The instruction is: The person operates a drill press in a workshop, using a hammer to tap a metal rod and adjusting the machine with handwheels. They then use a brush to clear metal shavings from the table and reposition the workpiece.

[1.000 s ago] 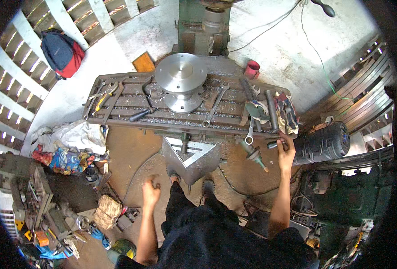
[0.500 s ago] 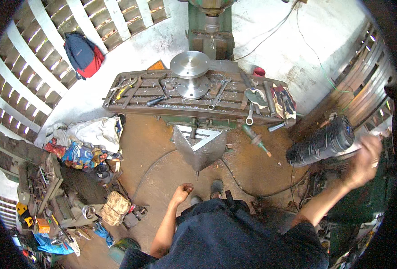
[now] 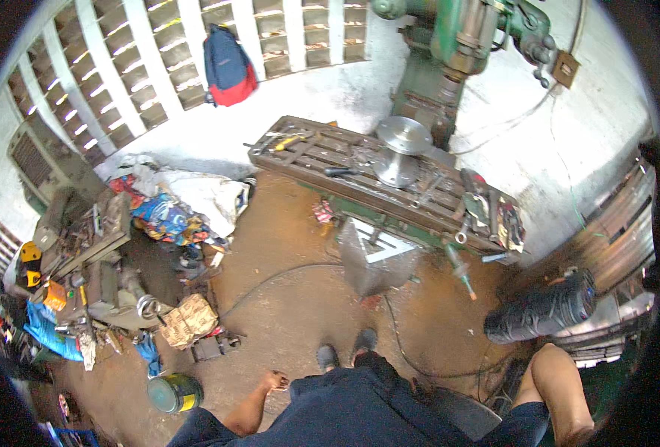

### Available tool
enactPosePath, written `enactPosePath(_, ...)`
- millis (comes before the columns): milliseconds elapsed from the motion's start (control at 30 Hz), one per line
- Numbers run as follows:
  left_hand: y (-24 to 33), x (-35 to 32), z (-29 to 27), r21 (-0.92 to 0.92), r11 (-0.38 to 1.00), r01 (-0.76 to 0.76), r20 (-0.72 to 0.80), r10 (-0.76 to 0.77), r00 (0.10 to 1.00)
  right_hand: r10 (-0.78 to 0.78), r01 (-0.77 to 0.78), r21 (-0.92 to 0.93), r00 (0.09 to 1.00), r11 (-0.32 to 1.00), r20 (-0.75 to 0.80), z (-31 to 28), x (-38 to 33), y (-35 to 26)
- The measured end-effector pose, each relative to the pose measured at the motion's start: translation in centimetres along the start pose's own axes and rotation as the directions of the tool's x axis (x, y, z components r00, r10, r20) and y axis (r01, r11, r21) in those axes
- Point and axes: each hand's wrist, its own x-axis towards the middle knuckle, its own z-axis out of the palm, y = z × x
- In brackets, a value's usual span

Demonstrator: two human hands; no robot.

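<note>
My left hand point(image 3: 274, 382) hangs low beside my dark shirt, above the brown floor. Its fingers look curled; whether anything small is inside them is hidden. On my right side the arm is bent, with the elbow raised and the forearm running down out of the picture, so that hand does not show. Farther off, a shiny flanged metal spool point(image 3: 398, 155) stands upright on the slotted machine table point(image 3: 322, 153), under the spindle of a green drilling machine point(image 3: 460, 45). A yellow-handled tool point(image 3: 290, 142), a wrench point(image 3: 428, 191) and metal shavings lie around it.
A black cylindrical tank point(image 3: 542, 309) lies to the right. On the left are a cluttered bench point(image 3: 95, 235), piled cloths point(image 3: 196, 201), a cardboard piece point(image 3: 188, 320) and a green bucket point(image 3: 175, 393). A cable point(image 3: 281, 279) crosses the floor.
My view has swung to the left, so the machine table appears farther right and slanted. The right hand, raised near the black tank before, has dropped out of view as the arm bent.
</note>
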Motion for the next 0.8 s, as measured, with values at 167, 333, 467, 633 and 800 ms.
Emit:
enactPosePath(167, 0.8, -4.1, 2.2, 0.101, 0.995, -0.023, -0.075, 0.031, 0.997, -0.06, 0.059, 0.065, 0.998, 0.996, 0.016, 1.3, 1.8, -1.4)
enactPosePath(333, -0.8, -2.9, 1.9, 0.117, 0.991, -0.059, -0.052, 0.066, 0.996, -0.069, 0.067, 0.081, 0.997, 0.994, 0.023, 1.5, 2.6, -3.3)
enactPosePath(467, -2.1, -1.0, 1.0, 0.075, 0.997, -0.025, 0.003, 0.025, 1.0, -0.053, 0.049, 0.103, 0.998, 0.993, 0.037, 1.4, 2.9, -5.0)
enactPosePath(633, 0.1, -0.2, 0.5, 0.028, 0.999, -0.03, 0.01, 0.029, 1.0, -0.044, 0.039, 0.114, 0.998, 0.993, 0.037, 1.0, 3.1, -6.6)
enactPosePath(800, 3.6, 0.0, 1.6, 0.046, 0.998, -0.053, 0.026, 0.052, 0.998, -0.044, 0.04, 0.135, 0.998, 0.99, 0.033, 0.3, 3.0, -8.1)
